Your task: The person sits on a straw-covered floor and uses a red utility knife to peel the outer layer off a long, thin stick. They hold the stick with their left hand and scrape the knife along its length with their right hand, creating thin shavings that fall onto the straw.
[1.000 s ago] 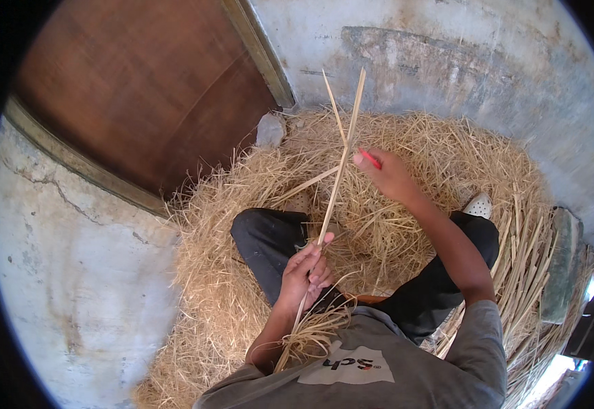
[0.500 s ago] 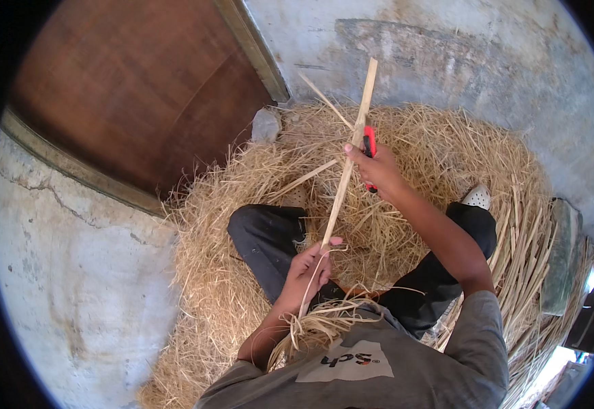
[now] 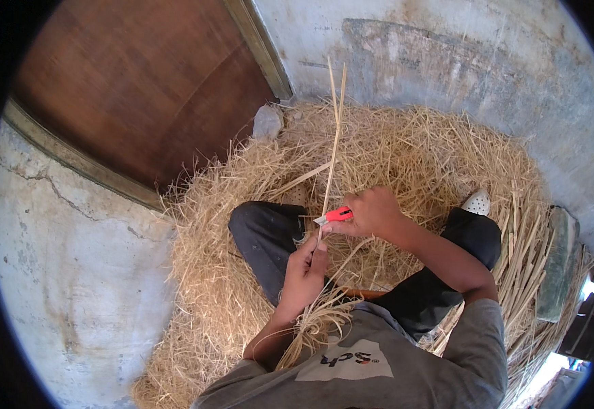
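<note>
A long pale split-bamboo strip (image 3: 336, 140) stands up from my left hand (image 3: 304, 273), which pinches its lower end. Its far end shows as two thin lengths spread in a narrow V. My right hand (image 3: 375, 213) grips a red utility knife (image 3: 339, 214), close above the left fingertips. The knife's blade lies against the strip just over the left thumb; whether it has cut in cannot be made out. Below my left hand, a bunch of thin curled strips (image 3: 324, 319) rests on my lap against my shirt.
Straw-like shavings (image 3: 208, 293) cover the floor around my crossed legs. Long bamboo strips (image 3: 525, 252) lie at my right, beside a greenish block (image 3: 560, 266). A brown door (image 3: 140, 88), a grey stone (image 3: 268, 121) and a stained wall (image 3: 447, 61) stand ahead.
My right hand has come down and left with the knife, from the strip's upper part to beside my left hand. The strip has turned and now shows its narrow edge.
</note>
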`<action>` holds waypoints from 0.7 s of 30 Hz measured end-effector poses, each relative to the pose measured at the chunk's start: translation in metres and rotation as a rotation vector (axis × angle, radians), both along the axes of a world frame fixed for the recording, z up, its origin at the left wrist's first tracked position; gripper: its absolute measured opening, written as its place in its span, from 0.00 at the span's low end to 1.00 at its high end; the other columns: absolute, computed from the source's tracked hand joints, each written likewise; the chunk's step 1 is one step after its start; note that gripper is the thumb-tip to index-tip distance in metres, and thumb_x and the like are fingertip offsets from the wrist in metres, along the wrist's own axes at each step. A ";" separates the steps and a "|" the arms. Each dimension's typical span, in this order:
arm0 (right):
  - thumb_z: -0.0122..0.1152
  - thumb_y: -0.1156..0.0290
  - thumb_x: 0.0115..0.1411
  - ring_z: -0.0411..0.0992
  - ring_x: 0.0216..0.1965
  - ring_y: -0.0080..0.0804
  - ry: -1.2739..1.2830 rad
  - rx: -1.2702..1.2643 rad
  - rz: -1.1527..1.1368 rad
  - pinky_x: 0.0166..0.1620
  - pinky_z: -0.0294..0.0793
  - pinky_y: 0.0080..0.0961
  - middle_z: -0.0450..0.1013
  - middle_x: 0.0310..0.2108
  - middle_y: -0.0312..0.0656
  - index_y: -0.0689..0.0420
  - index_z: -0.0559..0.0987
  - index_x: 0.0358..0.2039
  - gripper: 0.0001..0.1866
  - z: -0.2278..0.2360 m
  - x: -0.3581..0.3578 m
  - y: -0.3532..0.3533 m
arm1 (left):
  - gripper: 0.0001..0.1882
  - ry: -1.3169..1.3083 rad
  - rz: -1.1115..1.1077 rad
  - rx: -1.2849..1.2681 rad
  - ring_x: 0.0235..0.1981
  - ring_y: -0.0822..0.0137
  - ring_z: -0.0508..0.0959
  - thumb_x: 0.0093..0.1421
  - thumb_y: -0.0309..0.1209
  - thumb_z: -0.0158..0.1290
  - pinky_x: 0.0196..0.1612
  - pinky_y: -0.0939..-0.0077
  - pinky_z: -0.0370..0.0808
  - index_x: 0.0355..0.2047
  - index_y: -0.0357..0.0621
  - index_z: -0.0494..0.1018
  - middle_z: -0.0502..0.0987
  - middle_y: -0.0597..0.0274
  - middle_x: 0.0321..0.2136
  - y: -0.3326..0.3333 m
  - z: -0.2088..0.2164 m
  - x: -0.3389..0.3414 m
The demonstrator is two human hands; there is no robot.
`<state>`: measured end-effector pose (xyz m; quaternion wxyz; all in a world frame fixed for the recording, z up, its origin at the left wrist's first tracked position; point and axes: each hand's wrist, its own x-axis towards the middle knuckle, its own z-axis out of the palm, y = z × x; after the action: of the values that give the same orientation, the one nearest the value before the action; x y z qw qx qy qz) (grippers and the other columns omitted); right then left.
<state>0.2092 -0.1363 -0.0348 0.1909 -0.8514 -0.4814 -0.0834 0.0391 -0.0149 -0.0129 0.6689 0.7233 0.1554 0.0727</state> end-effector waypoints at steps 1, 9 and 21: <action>0.50 0.23 0.46 0.70 0.11 0.42 -0.004 0.018 -0.005 0.16 0.67 0.36 0.67 0.08 0.44 0.56 0.74 0.15 0.41 -0.002 0.000 0.002 | 0.18 -0.012 0.007 0.025 0.21 0.84 0.58 0.69 0.31 0.43 0.23 0.86 0.56 0.57 0.39 0.68 0.61 0.77 0.19 0.000 0.000 -0.001; 0.51 0.22 0.44 0.72 0.12 0.39 -0.115 0.050 0.021 0.20 0.71 0.37 0.67 0.08 0.42 0.57 0.76 0.15 0.42 -0.005 0.007 0.003 | 0.19 -0.018 -0.006 0.339 0.19 0.76 0.64 0.65 0.24 0.43 0.23 0.78 0.64 0.57 0.39 0.66 0.63 0.60 0.18 0.003 -0.002 -0.004; 0.54 0.30 0.50 0.74 0.20 0.43 -0.069 0.042 -0.404 0.27 0.73 0.38 0.72 0.15 0.47 0.57 0.76 0.18 0.36 -0.058 0.121 -0.014 | 0.20 0.087 -0.172 0.499 0.19 0.55 0.76 0.62 0.22 0.45 0.25 0.71 0.71 0.55 0.38 0.67 0.73 0.46 0.21 -0.019 -0.009 -0.023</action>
<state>0.3307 -0.1505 -0.0926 0.1714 -0.9231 -0.3053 -0.1592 0.0158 -0.0342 -0.0215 0.4661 0.8789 0.0994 0.0204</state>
